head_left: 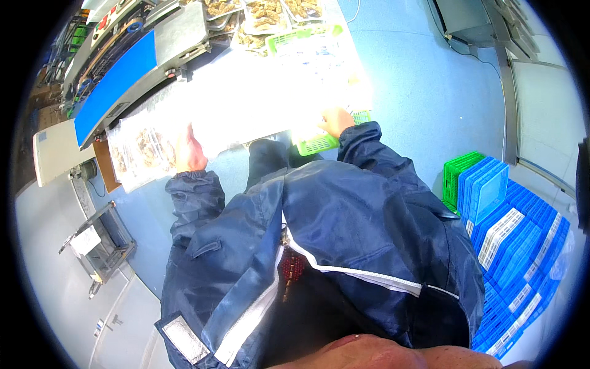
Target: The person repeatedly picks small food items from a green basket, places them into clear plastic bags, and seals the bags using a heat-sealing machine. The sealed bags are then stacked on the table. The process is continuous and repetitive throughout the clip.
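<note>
Packs of brown, lumpy pieces lie at the left of the desk's near edge, clear wrapping catching the light, and the left hand is right beside them! Its fingers vanish into the glare, so whether it pinches a pack or only rests there, I cannot tell. Over to the right along that same edge of the desk: the right hand, fingers bent, above a light green basket. Does it grip the rim? Can't tell, the fingertips are washed out too.

How far along are we? The packs by the left hand look filled, I'd judge, and open trays of brown pieces crowd the far end of the desk, next to a second green basket with clear packs in it. Whether any pack is sealed, and how much remains, the glare won't say.

The desk itself is blazing white across its middle. Left of it runs a machine with a blue belt; nearer, a metal stand. Right of the desk spreads pale blue floor, with a green crate and stacked blue crates beyond.
</note>
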Action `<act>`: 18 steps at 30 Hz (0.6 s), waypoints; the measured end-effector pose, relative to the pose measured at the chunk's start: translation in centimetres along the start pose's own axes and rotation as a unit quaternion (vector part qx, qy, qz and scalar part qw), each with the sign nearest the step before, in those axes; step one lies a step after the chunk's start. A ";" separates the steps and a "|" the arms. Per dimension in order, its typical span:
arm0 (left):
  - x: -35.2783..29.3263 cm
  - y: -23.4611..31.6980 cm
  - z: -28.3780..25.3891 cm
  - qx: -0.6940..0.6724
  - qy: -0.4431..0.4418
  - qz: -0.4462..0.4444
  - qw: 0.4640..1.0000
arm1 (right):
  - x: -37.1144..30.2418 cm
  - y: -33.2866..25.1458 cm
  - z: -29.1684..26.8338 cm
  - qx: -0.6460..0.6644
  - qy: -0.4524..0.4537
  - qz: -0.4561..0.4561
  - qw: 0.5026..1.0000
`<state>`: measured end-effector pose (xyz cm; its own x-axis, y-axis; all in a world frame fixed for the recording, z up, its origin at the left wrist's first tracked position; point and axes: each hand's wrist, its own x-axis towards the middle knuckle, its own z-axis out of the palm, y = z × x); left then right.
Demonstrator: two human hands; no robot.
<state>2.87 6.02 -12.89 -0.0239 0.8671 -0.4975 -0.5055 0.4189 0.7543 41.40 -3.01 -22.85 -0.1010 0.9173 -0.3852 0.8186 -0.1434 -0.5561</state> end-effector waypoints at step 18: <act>-3.3 0.9 -1.1 0.011 0.036 -0.020 0.999 | 10.4 -3.0 -1.2 0.133 0.197 0.060 0.970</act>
<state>1.56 3.20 -11.00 -0.0664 0.8287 -0.5557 -0.4878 0.4589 0.7426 38.58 7.40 -24.35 0.2516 0.9516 -0.1765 0.6319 -0.2997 -0.7148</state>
